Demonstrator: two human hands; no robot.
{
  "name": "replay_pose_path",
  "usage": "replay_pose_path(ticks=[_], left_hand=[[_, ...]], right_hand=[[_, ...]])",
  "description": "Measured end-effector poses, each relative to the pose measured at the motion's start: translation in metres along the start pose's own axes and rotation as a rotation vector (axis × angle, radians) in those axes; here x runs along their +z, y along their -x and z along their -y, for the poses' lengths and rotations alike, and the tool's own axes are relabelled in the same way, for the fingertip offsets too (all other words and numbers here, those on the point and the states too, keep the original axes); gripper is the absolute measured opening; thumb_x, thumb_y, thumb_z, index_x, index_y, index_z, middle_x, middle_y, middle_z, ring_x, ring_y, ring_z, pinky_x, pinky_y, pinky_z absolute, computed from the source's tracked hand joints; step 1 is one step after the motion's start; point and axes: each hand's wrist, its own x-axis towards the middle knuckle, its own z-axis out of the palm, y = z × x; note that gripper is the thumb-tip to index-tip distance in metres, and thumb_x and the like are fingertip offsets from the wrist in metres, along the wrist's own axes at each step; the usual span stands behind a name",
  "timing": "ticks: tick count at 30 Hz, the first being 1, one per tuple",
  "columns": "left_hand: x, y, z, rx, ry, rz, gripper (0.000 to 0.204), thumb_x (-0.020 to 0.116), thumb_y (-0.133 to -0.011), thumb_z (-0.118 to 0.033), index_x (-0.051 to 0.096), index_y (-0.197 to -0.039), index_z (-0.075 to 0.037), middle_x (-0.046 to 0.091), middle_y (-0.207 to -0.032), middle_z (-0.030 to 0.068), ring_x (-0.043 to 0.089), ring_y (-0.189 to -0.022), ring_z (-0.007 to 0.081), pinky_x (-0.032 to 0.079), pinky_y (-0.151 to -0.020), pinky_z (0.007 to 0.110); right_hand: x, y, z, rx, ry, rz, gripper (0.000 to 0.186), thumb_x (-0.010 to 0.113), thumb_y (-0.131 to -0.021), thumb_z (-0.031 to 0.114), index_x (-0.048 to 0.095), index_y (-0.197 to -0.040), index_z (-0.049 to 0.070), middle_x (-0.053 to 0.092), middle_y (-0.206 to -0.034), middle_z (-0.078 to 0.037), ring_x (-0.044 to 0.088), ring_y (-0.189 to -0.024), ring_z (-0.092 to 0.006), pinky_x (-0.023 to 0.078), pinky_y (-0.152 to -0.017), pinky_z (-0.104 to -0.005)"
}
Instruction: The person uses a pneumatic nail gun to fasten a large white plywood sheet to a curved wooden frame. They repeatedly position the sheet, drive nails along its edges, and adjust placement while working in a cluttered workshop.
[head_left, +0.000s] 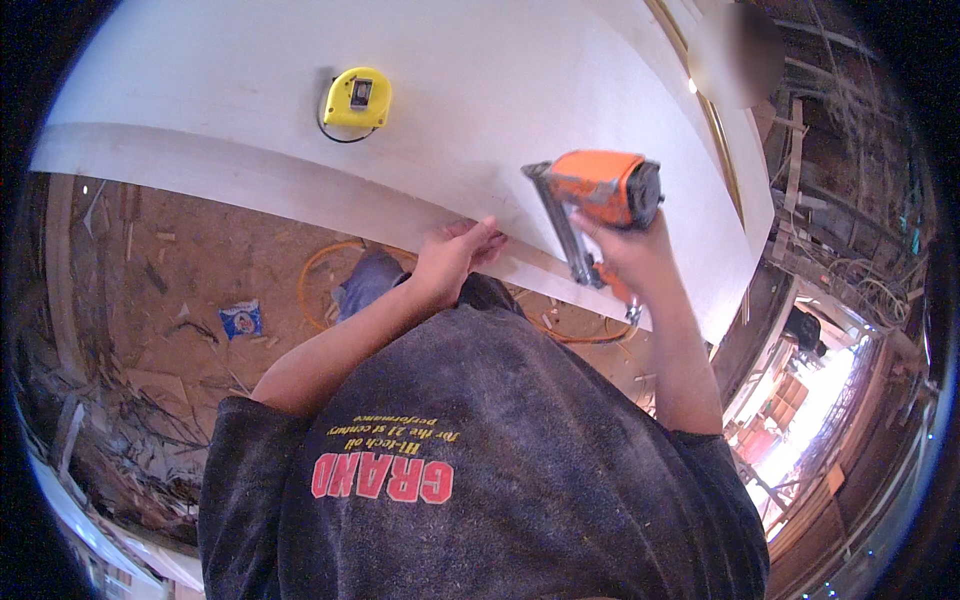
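My right hand (pixel 628 250) is wrapped round the handle of an orange and dark grey nail gun (pixel 600 185), lifted over the near edge of a broad white board (pixel 220 60), with a hose fitting at its lower end. My left hand (pixel 458 250) grips a thin pale strip (pixel 330 195) that runs along that edge, its thumb on top and the other fingertips partly hidden. A yellow tape measure (pixel 355 105) lies on the board, up and to the left of my hands.
An orange hose (pixel 310 275) loops over the debris-strewn dirt floor (pixel 220 250), where a blue and white packet (pixel 240 320) lies. Timber and tangled cables (pixel 870 290) run along the right side, beside a bright opening (pixel 780 400). A blurred shape sits at the top right.
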Motion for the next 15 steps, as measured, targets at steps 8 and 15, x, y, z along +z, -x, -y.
replay_pose_path(ticks=[8, 15], left_hand=[[0.003, 0.003, -0.003, 0.032, 0.006, 0.027, 0.046, 0.070, -0.102, -0.027, 0.059, -0.123, 0.013, 0.067, -0.121, 0.0179, 0.067, -0.116, 0.0257, 0.054, -0.106, 0.036], [0.000, 0.002, -0.001, 0.033, -0.029, 0.011, 0.047, 0.070, -0.102, -0.028, 0.060, -0.123, 0.013, 0.068, -0.119, 0.0174, 0.067, -0.115, 0.0244, 0.054, -0.105, 0.036]], right_hand=[[-0.017, -0.027, 0.005, 0.053, 0.172, 0.126, 0.042, 0.086, -0.084, 0.026, 0.075, -0.113, -0.001, 0.077, -0.092, -0.010, 0.071, -0.081, -0.0154, 0.058, -0.076, -0.0337], [-0.016, -0.031, 0.008, 0.079, 0.151, 0.168, 0.042, 0.086, -0.084, 0.022, 0.074, -0.116, -0.002, 0.078, -0.104, -0.013, 0.073, -0.098, -0.0183, 0.057, -0.092, -0.0364]])
